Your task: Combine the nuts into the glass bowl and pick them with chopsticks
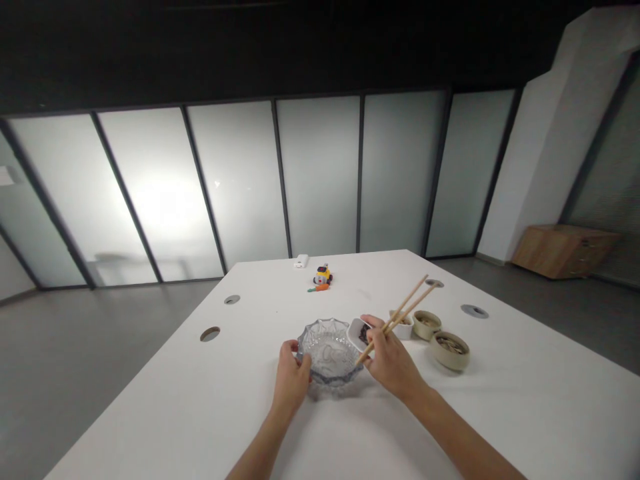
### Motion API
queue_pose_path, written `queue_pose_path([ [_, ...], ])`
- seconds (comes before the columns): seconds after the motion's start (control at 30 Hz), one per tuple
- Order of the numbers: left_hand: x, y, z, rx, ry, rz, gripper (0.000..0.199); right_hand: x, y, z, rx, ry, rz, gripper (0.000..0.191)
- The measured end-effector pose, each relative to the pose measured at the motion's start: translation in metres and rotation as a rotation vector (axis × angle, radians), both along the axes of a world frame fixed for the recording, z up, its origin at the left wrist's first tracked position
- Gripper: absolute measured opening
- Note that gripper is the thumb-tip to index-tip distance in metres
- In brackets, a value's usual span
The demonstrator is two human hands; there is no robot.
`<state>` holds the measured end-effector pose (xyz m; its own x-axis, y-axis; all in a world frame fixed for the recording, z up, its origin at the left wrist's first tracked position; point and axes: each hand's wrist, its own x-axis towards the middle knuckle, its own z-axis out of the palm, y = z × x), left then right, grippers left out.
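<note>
A clear glass bowl point(330, 357) with a scalloped rim stands on the white table. My left hand point(291, 375) grips its left rim, fingers closed on the glass. Over the bowl's right edge, a small white dish point(356, 333) with dark pieces in it is tilted toward the bowl. My right hand point(390, 360) holds this dish together with a pair of wooden chopsticks point(413, 306), whose one end points down at the bowl's right rim and the other up to the right. The fingers behind the dish are partly hidden.
Right of my right hand are a white dish point(404, 328) and two beige bowls point(427, 324) with small contents. Farther back lie a yellow toy vehicle point(323, 275), an orange and green item point(319, 288) and a white box point(301, 261). The table point(200, 393) has round holes.
</note>
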<state>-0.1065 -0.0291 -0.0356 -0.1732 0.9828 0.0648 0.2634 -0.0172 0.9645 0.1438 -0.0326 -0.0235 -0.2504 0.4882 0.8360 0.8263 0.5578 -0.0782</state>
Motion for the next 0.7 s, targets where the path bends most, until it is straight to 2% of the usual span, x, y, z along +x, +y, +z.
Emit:
queue_pose_path([
  [0.17, 0.0, 0.001, -0.004, 0.0, 0.018, 0.002, 0.029, -0.015, -0.001, 0.001, -0.085, -0.087, 0.026, 0.052],
  [0.3, 0.001, -0.001, -0.005, 0.007, 0.037, 0.0, 0.027, -0.017, -0.003, 0.009, -0.151, -0.083, 0.09, 0.077],
  [0.37, 0.0, -0.002, -0.005, 0.014, 0.048, -0.006, 0.026, -0.016, -0.004, 0.013, -0.165, -0.101, 0.111, 0.082],
  [0.47, 0.0, -0.003, -0.006, 0.024, 0.065, -0.009, 0.026, -0.017, -0.005, 0.017, -0.142, -0.168, 0.108, 0.077],
  [0.7, 0.001, -0.005, -0.007, 0.046, 0.102, 0.001, 0.026, -0.021, -0.01, 0.025, -0.068, -0.288, 0.123, 0.052],
])
